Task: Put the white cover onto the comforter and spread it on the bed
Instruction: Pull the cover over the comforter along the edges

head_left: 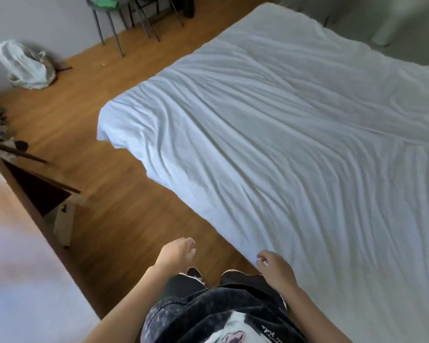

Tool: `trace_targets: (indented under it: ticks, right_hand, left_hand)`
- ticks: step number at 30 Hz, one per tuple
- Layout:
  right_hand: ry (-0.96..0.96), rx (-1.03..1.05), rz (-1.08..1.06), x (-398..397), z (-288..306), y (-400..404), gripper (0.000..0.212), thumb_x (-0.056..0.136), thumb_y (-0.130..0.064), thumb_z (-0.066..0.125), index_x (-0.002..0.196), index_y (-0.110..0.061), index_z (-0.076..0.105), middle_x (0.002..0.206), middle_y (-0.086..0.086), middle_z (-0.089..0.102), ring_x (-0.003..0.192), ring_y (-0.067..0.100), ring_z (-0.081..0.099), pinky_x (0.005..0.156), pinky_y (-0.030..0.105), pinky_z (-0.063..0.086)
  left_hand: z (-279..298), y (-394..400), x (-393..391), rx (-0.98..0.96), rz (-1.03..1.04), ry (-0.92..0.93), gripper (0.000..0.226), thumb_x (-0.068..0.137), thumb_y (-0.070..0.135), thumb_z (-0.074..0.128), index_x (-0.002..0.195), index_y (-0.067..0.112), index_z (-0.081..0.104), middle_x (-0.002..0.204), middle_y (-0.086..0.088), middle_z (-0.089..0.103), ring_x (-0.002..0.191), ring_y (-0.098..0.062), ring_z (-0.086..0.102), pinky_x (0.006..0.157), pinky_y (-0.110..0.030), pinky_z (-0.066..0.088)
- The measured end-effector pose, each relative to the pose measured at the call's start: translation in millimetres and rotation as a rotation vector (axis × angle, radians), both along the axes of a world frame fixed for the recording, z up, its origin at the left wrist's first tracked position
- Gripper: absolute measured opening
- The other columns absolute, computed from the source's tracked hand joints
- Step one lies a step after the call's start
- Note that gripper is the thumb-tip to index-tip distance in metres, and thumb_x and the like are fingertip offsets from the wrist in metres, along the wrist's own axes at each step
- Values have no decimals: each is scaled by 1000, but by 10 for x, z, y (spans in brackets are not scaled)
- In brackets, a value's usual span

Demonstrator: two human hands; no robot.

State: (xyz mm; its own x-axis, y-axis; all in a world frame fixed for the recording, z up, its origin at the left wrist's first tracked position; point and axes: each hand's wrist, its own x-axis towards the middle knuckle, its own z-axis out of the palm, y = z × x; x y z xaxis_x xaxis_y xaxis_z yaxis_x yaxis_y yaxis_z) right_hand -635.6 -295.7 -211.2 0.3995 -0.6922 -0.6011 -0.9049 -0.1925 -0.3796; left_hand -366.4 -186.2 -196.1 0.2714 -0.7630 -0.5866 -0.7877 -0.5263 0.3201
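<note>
Here comforter (pixel 295 144) spread on bed, edge beside right hand (pixel 274 267).

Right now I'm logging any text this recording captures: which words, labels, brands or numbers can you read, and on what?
Dark shirt: a short line of pale cursive script near its lower right, at the frame's bottom edge, cut off and too blurred to read.
White comforter on the bed: no text.
White bag on the floor by the wall: none legible.
Cardboard box at left: no readable print.
</note>
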Motion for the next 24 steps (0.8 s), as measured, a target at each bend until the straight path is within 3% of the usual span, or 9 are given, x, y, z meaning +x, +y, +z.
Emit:
trace_targets:
  ticks: [6, 11, 15, 18, 20, 24]
  right_hand:
    - [18, 14, -46, 736, -40, -120, 19, 97, -29, 47, 108, -22, 62, 103, -6, 61, 91, 10, 52, 73, 23, 41]
    - [87, 60, -51, 1390, -321, -580, 18, 96, -25, 45, 98, -21, 62, 95, -6, 62, 84, 11, 54, 71, 27, 47]
    - [77, 93, 36, 2275, -629, -1173, 15, 97, -22, 41, 89, -22, 54, 93, -3, 58, 84, 14, 51, 63, 24, 39]
    - [52, 47, 143, 3108, -858, -1547, 22, 99, -25, 42, 107, -16, 60, 105, 3, 61, 99, 21, 55, 72, 29, 43]
    - [16, -19, 186, 3703, -1060, -1690, 27, 98, -31, 47, 112, -14, 62, 106, 4, 64, 100, 23, 58, 78, 32, 47]
    - [-33, -71, 244, 4921, -1504, -1786, 33, 82, -46, 71, 93, -16, 72, 81, 0, 70, 72, 18, 67, 58, 29, 53]
  left_hand:
    - [-122, -279, 940, 67, -50, 6, 32, 101, 30, 40, 126, 22, 58, 123, 4, 62, 111, -17, 59, 89, -25, 44]
    - [-323, -683, 1573, 87, 30, 37, 31, 101, 29, 42, 126, 22, 59, 123, 4, 63, 107, -16, 61, 83, -21, 44]
    - [-560, -989, 2170, 147, 84, -5, 30, 101, 28, 41, 125, 21, 59, 120, 3, 64, 102, -16, 63, 84, -26, 49]
    - [-760, -1257, 2667, 147, 134, -49, 30, 101, 25, 42, 126, 19, 59, 119, 1, 65, 99, -15, 63, 76, -21, 46]
    - [-956, -1477, 3029, 118, 164, -87, 32, 100, 23, 45, 129, 18, 58, 120, 1, 65, 101, -16, 63, 76, -22, 45]
    - [-1460, -1944, 3809, -11, 298, -111, 25, 97, 19, 53, 119, 17, 65, 115, 2, 68, 98, -15, 65, 80, -26, 52]
